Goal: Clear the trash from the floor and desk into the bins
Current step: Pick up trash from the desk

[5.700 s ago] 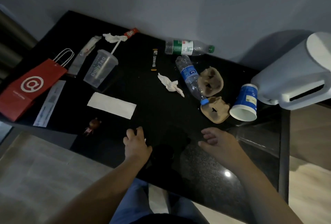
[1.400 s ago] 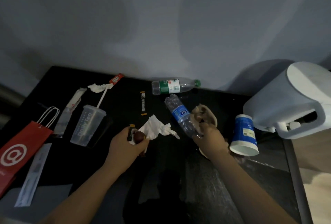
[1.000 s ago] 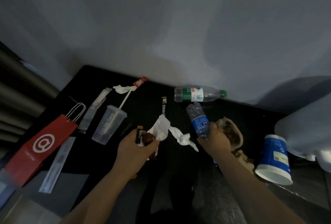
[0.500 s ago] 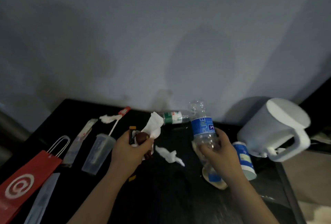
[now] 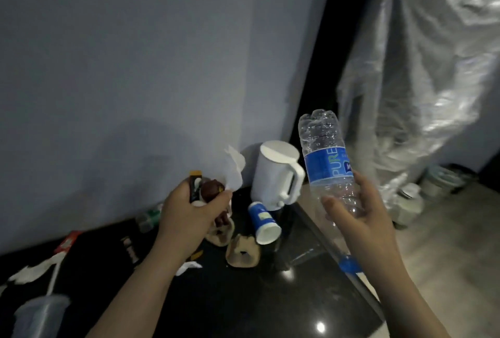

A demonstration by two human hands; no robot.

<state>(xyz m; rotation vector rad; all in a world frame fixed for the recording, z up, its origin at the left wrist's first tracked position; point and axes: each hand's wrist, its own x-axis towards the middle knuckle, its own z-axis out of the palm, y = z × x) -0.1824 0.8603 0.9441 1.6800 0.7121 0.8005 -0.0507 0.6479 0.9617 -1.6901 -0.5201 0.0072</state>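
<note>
Above the table's (image 5: 270,297) right edge, I hold the water bottle (image 5: 324,153) in the right hand (image 5: 359,218), fingers (image 5: 364,186) curled round its lower half; long axis near upright, base up, blue cap down. The left hand (image 5: 186,216) grips a bundle: tissue (image 5: 234,168), brown figure (image 5: 212,189), sachet (image 5: 194,183). Some round containers (image 5: 443,178), probably the bins, stand on the floor (image 5: 446,243) beyond and right of the bottle, so the right hand is nearer. A blue cup (image 5: 261,220) lies on the table.

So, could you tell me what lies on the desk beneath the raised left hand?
A brown cardboard piece and a crumpled tissue peek out beneath the left hand. The hand and forearm cover the rest of both.
</note>
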